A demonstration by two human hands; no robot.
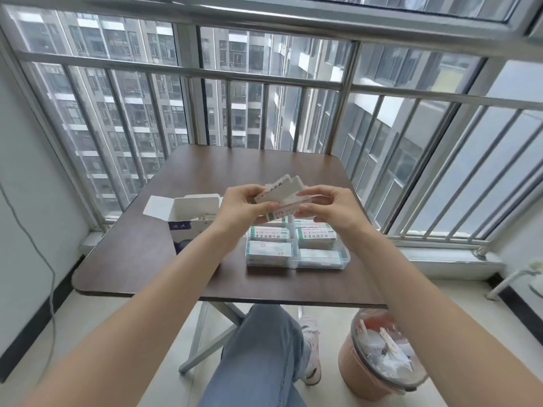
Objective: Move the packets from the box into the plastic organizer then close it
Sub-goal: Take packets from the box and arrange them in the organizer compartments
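- Left hand (244,207) and right hand (329,208) both pinching a fanned stack of packets (282,198), held in the air above the plastic organizer (345,255) on the desk (147,259)
- Loosely fanned and gripped only at the ends, so likely to slip apart and scatter over the desk, or off its edge toward the bin (379,353) below
- Near compartments already filled to the rim; forcing more in there could leave packets standing proud and stop the lid shutting
- Open box (191,218) just left of the organizer, light and easily knocked by the left forearm
- Lid not identifiable from here
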